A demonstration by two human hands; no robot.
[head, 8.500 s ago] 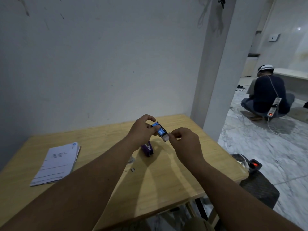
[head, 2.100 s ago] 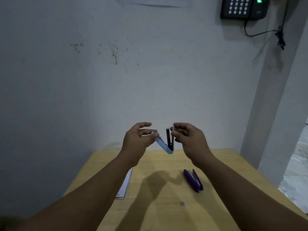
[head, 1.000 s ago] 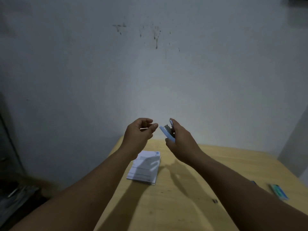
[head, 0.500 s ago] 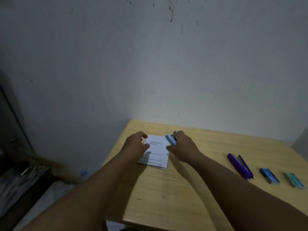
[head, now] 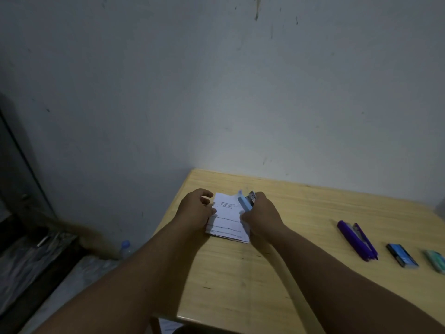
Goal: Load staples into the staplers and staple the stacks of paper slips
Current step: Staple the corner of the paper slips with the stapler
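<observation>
step: stapling paper slips (head: 226, 219) at tabletop (head: 301, 206) far-left corner | left hand (head: 196, 210) grip: fingers curled on slips' left edge | right hand (head: 261, 214) grip: wrapped round light blue stapler (head: 245, 204) at top edge | risk: loose slips could shift, staple missing sheets

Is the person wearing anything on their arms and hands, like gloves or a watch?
No. The left hand and the right hand are bare, with no gloves, and no rings show in this dim picture. Both forearms are bare as far as the picture shows: no sleeves, no watch, no bracelet, no cables.
</observation>
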